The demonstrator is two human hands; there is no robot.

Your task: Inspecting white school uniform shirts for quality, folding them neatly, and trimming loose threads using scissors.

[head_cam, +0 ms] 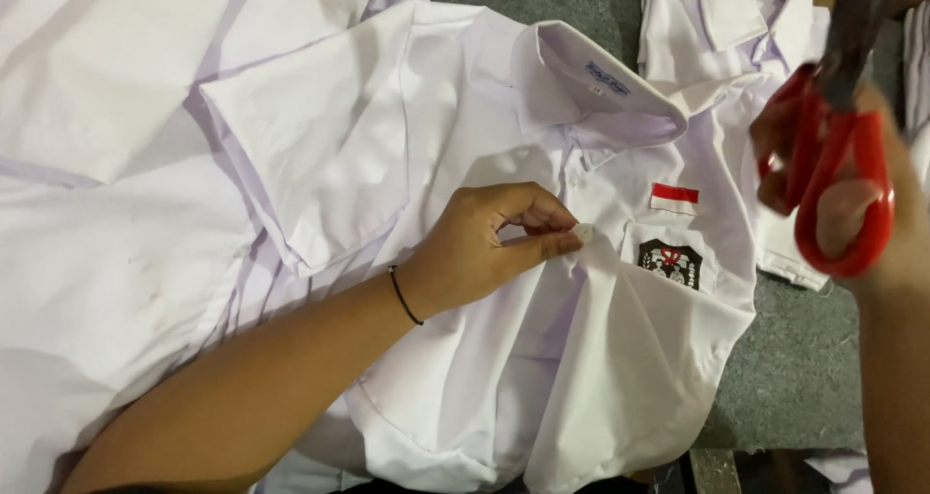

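A white shirt lies spread across the grey table, collar up, among other white shirts. The left hand pinches the shirt's front placket between thumb and fingers, just beside the badge on the pocket. The right hand, raised above the table, grips red-handled scissors.

I see both forearms bare, no sleeves reaching into view; my left hand wears only a thin black band around the wrist, and my right hand shows no rings or bracelet
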